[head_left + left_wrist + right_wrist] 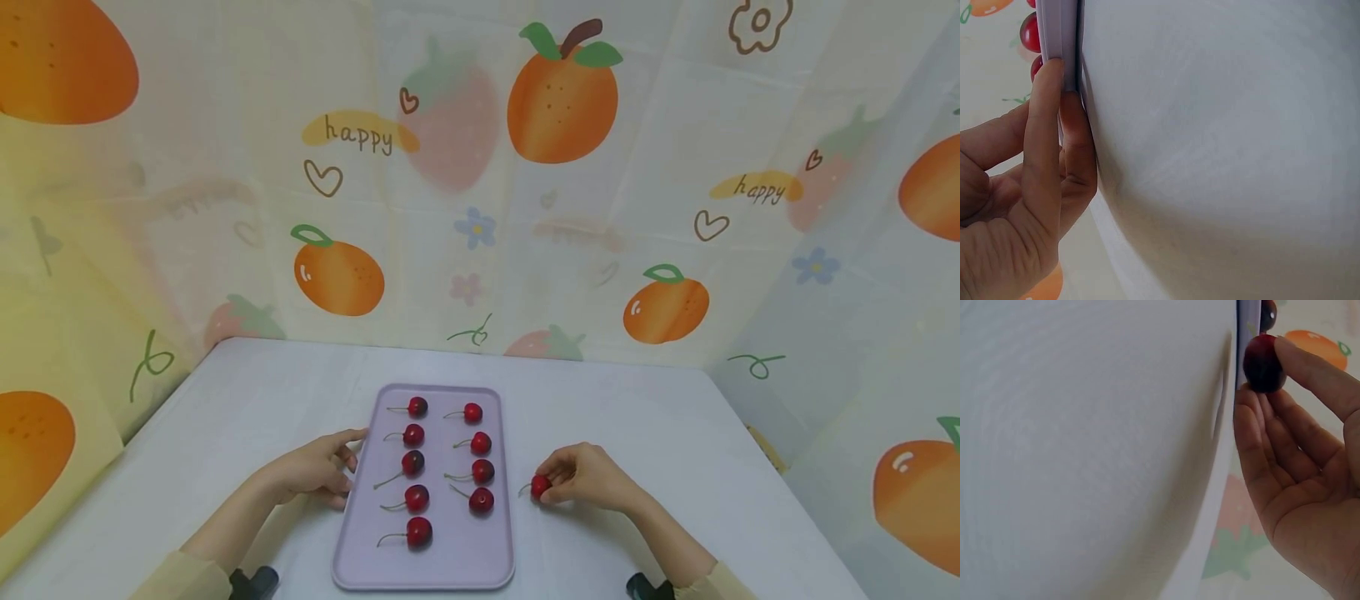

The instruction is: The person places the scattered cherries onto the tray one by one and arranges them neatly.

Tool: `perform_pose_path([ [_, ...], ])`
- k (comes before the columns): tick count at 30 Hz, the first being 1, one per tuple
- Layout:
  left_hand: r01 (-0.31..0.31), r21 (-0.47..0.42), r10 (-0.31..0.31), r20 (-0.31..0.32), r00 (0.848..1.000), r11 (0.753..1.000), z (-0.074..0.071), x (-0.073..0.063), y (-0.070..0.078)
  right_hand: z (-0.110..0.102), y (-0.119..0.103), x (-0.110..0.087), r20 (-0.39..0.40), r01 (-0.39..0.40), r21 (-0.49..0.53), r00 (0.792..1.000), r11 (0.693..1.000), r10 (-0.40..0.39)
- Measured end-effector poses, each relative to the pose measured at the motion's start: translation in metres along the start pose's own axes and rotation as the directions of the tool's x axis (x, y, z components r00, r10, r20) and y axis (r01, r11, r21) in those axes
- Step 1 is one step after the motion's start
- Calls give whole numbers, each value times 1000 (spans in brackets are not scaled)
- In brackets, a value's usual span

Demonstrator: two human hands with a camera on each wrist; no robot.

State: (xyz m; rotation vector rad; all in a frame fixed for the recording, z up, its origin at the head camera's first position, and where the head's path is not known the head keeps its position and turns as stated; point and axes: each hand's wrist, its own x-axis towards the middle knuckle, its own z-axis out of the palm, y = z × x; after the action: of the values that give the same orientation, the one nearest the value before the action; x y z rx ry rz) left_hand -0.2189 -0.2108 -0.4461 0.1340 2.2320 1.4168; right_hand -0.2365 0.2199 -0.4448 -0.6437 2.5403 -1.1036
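Note:
A light purple tray (450,568) lies on the white-covered table, with several red cherries on it in two columns. My left hand (318,471) is at the tray's left side, its fingertips touching the outer edge; the left wrist view shows fingers (1044,144) against the tray's side wall (1069,37). Just right of the tray, my right hand (588,479) pinches a single cherry (539,487) between thumb and fingertips, its stem pointing left. That cherry (1264,365) looks dark underneath in the right wrist view.
The white table (645,417) stretches out on both sides of the tray. Behind it hangs a curtain (487,250) printed with oranges, strawberries and hearts. Each wrist wears a dark device (255,582).

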Motion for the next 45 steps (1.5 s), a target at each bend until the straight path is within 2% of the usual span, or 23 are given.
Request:
perform_pose_path([
  [11, 11, -3, -11, 2, 1000, 1000, 0, -1, 1, 0, -12, -2, -54, 14, 2, 998, 1000, -14],
  [17, 16, -2, -16, 0, 1000, 1000, 0, 0, 1, 4, -19, -2, -51, 21, 21, 999, 1000, -20],
  [36, 22, 2, -22, -6, 1000, 1000, 1, 1, 1, 34, -48, -5, 22, 4, 137, 1000, 991, -8],
  [45, 25, -1, -25, -6, 1000, 1000, 1, 0, 2, 50, -58, -8, 74, 21, 171, 997, 985, -34],
])
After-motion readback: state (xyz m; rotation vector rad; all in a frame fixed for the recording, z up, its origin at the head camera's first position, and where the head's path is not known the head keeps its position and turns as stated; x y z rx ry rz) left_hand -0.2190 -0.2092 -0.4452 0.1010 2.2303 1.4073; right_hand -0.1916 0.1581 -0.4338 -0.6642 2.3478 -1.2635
